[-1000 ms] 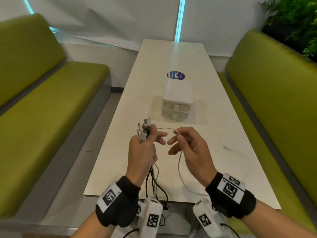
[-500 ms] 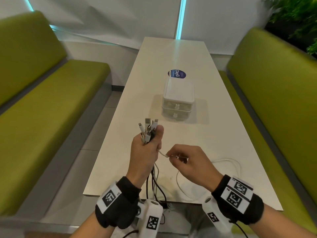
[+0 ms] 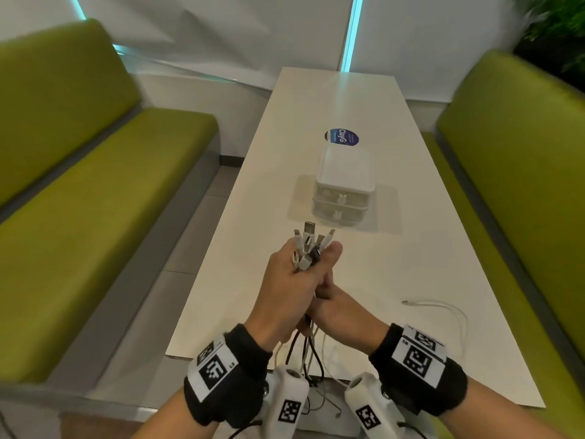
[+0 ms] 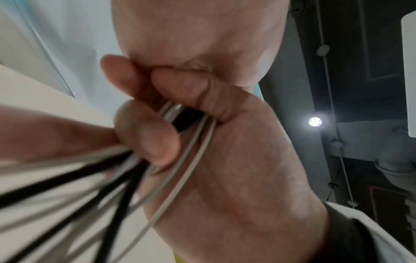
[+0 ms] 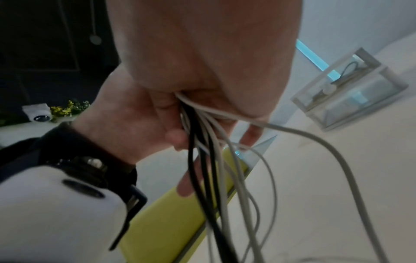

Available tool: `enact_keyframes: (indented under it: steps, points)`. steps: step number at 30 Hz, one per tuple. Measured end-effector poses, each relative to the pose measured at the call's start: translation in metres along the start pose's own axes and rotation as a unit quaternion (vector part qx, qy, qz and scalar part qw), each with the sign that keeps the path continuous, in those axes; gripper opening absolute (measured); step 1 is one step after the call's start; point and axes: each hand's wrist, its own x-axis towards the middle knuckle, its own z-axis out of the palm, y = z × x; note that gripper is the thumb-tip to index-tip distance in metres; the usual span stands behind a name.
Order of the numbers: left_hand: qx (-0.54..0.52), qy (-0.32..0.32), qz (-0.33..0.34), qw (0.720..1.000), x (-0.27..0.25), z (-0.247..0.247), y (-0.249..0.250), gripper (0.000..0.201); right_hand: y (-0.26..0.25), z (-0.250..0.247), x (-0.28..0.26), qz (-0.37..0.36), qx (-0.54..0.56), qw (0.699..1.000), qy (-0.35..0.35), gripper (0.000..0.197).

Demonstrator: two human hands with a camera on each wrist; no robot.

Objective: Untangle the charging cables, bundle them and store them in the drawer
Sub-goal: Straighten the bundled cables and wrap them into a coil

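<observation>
My left hand (image 3: 294,277) is raised over the near end of the table and grips a bundle of black and white charging cables (image 3: 308,248), plug ends sticking up above the fist. In the left wrist view its fingers (image 4: 146,135) curl tightly round the cords (image 4: 191,142). My right hand (image 3: 338,308) presses against the left just below it, and the cords (image 5: 202,142) run out from under its palm. One white cable (image 3: 443,308) trails from the hands onto the table at the right. The white two-drawer box (image 3: 345,188) stands further up the table, both drawers closed.
The long white table (image 3: 395,248) has a round blue sticker (image 3: 342,139) behind the box. Green benches (image 3: 95,217) run along both sides. The cables' tails (image 3: 310,359) hang over the near table edge. A plant (image 3: 557,36) is at the far right.
My right hand has come in from the right and closed against the left hand under the bundle. The white cable's loose end now lies on the table to the right.
</observation>
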Motion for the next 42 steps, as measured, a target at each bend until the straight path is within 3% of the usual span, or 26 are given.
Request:
enact_keyframes:
  steps: [5,10,12,14,16,20,24,29,33,36,42]
  points:
    - [0.067,-0.015,-0.012,0.998,0.004,-0.009,0.006,0.021,-0.006,0.001,0.005,-0.023,-0.005,1.000,0.008,0.012]
    - [0.094,-0.054,0.029,0.994,0.007,-0.019,0.017,0.010,-0.007,0.006,0.006,-0.005,0.046,0.997,0.061,0.027]
    - [0.076,-0.052,0.026,0.995,0.006,-0.022,0.015,0.044,-0.008,0.008,0.005,-0.006,0.075,0.994,0.077,0.043]
    - [0.051,-0.047,0.061,0.996,0.005,-0.026,0.015,0.076,-0.011,0.008,0.003,-0.014,0.076,0.994,0.083,0.045]
    - [0.075,-0.061,0.134,0.986,0.005,-0.027,0.018,0.084,-0.012,0.008,0.000,-0.013,0.044,0.995,0.090,0.037]
    - [0.177,-0.068,0.286,0.939,0.010,-0.021,0.020,0.034,-0.008,0.008,0.001,0.017,-0.003,0.997,0.082,0.035]
    - [0.174,-0.044,0.316,0.932,0.010,-0.016,0.017,0.012,-0.009,0.007,-0.002,0.031,-0.007,0.998,0.062,0.029]
    - [0.146,-0.035,0.275,0.950,0.014,-0.015,0.016,0.016,-0.015,0.005,-0.005,0.016,0.078,0.995,0.064,0.017]
    - [0.157,-0.039,0.293,0.942,0.015,-0.018,0.016,0.019,-0.018,0.004,-0.006,0.001,0.100,0.992,0.080,0.026]
    - [0.182,-0.056,0.307,0.933,0.016,-0.020,0.016,0.021,-0.019,0.005,-0.005,-0.001,0.100,0.991,0.089,0.030]
    - [0.165,-0.090,0.279,0.942,0.018,-0.015,0.013,0.023,-0.014,0.004,-0.004,0.000,0.049,0.995,0.088,0.030]
